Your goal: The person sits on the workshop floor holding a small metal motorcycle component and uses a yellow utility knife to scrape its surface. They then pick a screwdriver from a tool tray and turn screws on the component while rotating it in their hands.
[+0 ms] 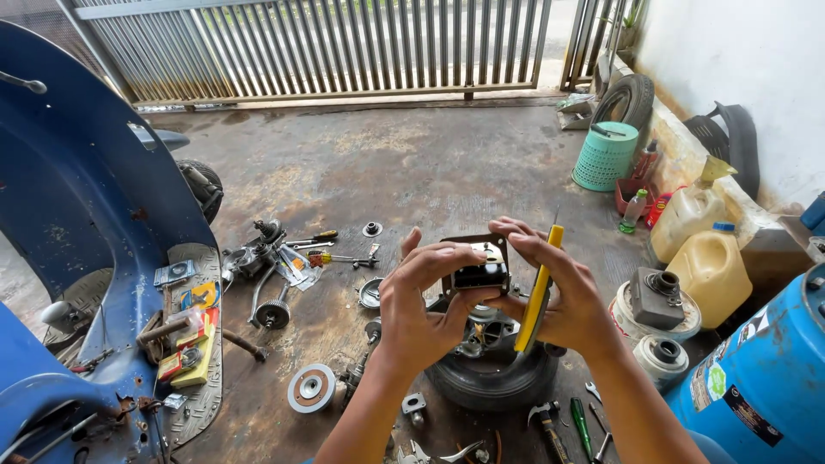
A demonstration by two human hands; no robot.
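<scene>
Left hand [423, 301], right hand [554, 288] raised together, fingers curled, gripping.

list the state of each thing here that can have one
left hand: holding the small black part
right hand: holding the part and a screwdriver
small black part: lifted, held between both hands
yellow screwdriver: upright in right hand
sliding gate: shut
small wheel: lying flat on floor
yellow jug: capped, upright

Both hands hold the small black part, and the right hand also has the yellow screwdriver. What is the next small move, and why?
Probably steady the black part with the left hand and turn the yellow screwdriver tip-first toward it. Now the right hand pinches the part while the screwdriver lies idle along its palm, and both hands are above the wheel.
</scene>
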